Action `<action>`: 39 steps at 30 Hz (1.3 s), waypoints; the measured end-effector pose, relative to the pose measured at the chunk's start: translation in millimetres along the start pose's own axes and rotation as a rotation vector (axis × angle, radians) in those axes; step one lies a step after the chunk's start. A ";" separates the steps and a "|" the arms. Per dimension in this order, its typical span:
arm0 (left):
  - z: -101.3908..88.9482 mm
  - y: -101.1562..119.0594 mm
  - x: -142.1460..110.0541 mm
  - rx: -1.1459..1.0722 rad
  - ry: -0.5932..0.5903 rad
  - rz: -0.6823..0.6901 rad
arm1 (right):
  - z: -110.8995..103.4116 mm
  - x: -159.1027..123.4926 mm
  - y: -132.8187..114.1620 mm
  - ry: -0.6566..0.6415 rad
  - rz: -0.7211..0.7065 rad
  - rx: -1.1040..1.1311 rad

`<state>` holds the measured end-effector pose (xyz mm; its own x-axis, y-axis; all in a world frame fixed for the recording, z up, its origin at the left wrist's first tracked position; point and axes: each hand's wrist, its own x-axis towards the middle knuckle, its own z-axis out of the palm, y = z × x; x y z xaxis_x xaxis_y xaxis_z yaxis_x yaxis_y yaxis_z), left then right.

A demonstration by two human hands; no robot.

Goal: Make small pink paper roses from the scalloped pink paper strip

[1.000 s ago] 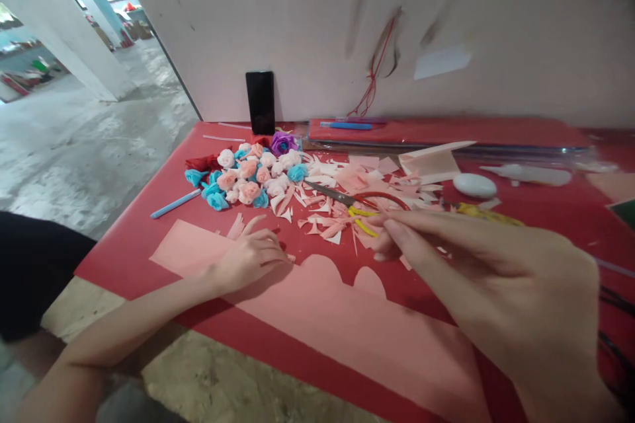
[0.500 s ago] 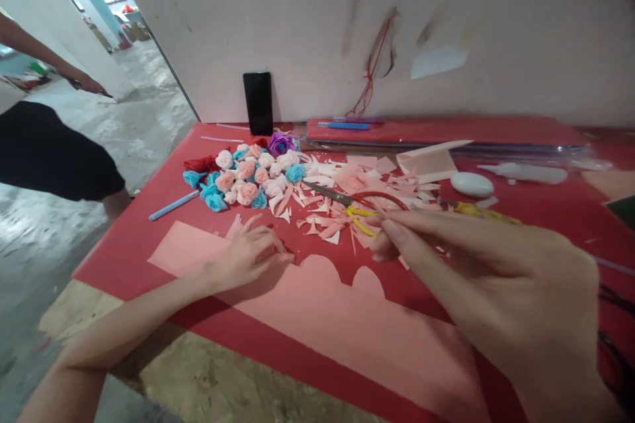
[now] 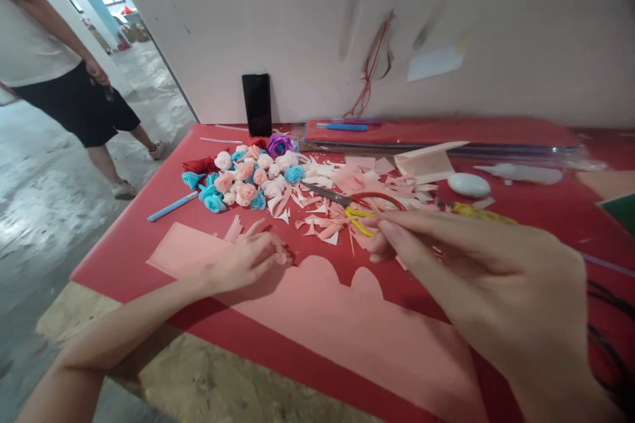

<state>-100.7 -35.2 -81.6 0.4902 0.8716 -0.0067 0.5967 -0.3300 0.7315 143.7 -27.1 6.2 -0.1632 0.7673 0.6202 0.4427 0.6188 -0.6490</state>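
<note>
My left hand (image 3: 248,261) rests on a long strip of pink paper (image 3: 347,330) with scalloped cuts on its far edge. One finger sticks out while the thumb and others close together; anything between them is too small to make out. Raised closer to the camera, my right hand (image 3: 476,277) has its thumb and forefinger pinched, and what they hold is unclear. Just beyond its fingertips lie scissors (image 3: 337,197) with red and yellow handles, on a heap of pink and white paper scraps (image 3: 322,228). Several paper roses (image 3: 245,195) in pink, white and blue sit left of the scraps.
A black phone (image 3: 256,106) leans on the white wall. A blue pen (image 3: 171,207) lies at left, another pen (image 3: 342,127) on the wrapped red sheets at the back. A white oval object (image 3: 469,185) and a glue bottle (image 3: 520,174) lie right. A person (image 3: 64,73) stands beyond the table.
The person at the left has moved further into view, with the arm now lowered beside the shorts. My hands stay almost in place; the whole view shifts slightly.
</note>
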 end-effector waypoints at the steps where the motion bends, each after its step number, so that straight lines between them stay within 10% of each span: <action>1: 0.4 0.1 0.1 -0.043 0.026 -0.008 | 0.4 -0.1 1.5 0.017 -0.009 0.011; 12: -16.5 51.7 18.1 -0.395 0.265 0.002 | -5.2 5.0 -2.9 -0.132 0.326 0.524; 23: -31.3 101.2 67.4 -0.785 0.558 0.328 | -5.6 1.0 3.8 -0.023 0.373 0.624; 39: 1.2 120.4 81.8 -1.406 0.319 0.283 | -5.3 -1.8 -1.7 0.013 0.276 0.531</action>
<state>12.0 -4.0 5.1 0.2138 0.9423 0.2576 -0.6809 -0.0453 0.7310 147.9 -30.5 8.5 -0.0929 0.9116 0.4005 -0.0346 0.3991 -0.9163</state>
